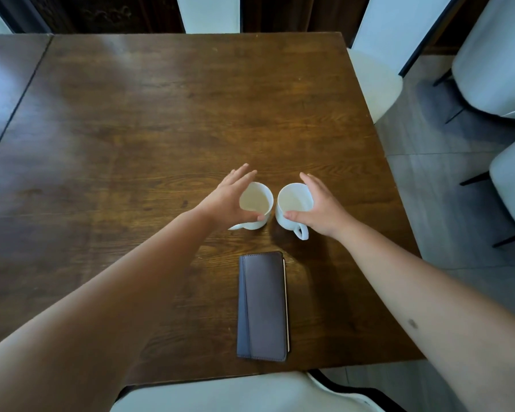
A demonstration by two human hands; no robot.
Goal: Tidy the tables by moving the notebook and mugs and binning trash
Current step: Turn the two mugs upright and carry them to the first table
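Two white mugs stand side by side on the dark wooden table (161,114). My left hand (231,197) wraps the left mug (256,200) from its left side, thumb on the near rim, fingers stretched past the far side. My right hand (321,206) wraps the right mug (293,202) from its right side, thumb on the near wall. Both mugs look empty and both handles point toward me. A dark brown closed notebook (263,306) lies flat just in front of the mugs, near the table's front edge.
A second table (3,84) adjoins on the left. White chairs surround the table: one at the front edge (235,394), one at the right side (375,81), more on the grey floor at the far right (494,60).
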